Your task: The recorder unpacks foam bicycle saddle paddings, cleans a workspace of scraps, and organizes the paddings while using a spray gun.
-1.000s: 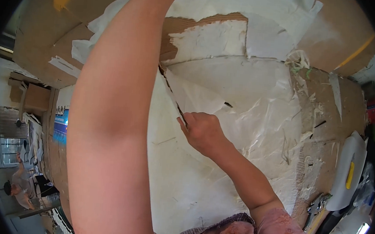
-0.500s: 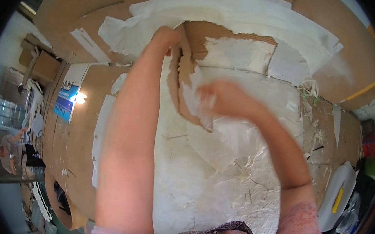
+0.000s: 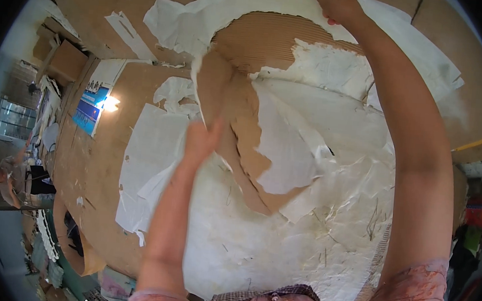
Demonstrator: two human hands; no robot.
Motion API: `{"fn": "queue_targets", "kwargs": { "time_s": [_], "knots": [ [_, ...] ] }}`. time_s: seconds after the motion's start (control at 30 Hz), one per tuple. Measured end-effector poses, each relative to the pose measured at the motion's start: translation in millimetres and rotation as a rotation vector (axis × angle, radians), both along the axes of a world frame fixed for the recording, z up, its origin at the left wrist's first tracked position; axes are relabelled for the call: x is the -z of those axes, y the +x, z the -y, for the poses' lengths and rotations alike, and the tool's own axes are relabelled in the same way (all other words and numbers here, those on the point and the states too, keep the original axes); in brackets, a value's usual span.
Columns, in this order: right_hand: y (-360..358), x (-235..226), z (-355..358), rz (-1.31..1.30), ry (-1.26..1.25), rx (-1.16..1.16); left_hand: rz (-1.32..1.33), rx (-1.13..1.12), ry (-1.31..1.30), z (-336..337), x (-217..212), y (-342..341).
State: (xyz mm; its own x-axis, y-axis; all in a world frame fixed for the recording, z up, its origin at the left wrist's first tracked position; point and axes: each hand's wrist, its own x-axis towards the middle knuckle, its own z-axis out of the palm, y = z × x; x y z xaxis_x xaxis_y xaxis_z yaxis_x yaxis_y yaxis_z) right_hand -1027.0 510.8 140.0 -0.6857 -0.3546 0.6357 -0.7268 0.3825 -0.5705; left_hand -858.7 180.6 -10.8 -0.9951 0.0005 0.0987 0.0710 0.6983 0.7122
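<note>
A large torn flap of brown cardboard paper with a white face [image 3: 245,128] hangs peeled over the white-covered surface. My left hand [image 3: 201,140] is closed at the flap's left edge; motion blurs its fingertips. High on the right, my right hand [image 3: 340,8] is curled against the white paper sheet [image 3: 397,35] stuck along the far cardboard wall. Whatever lies in its fingers is hidden. Between the hands, bare ribbed cardboard [image 3: 267,31] shows through, with a ragged white patch [image 3: 332,64] beside it.
The white surface [image 3: 278,255] before me is wrinkled and has scattered strands. Cardboard with a white sheet [image 3: 146,165] lies at left, near a blue poster [image 3: 91,107]. A person [image 3: 9,180] is at the far left. Red and green items [image 3: 476,217] stand at far right.
My left hand has come down toward me. My right hand has moved up and right to the far wall. The peeled flap is wider and reaches nearer, baring more ribbed cardboard.
</note>
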Motion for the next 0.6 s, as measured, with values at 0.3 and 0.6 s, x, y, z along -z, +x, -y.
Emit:
{"fn": "queue_targets", "kwargs": {
  "time_s": [0.3, 0.6],
  "knots": [
    [-16, -10, 11, 0.108, 0.337, 0.536, 0.216, -0.252, 0.600, -37, 15, 177],
    [12, 19, 19, -0.077, 0.528, 0.746, -0.200, -0.352, -0.036, 65, -17, 117]
  ]
}}
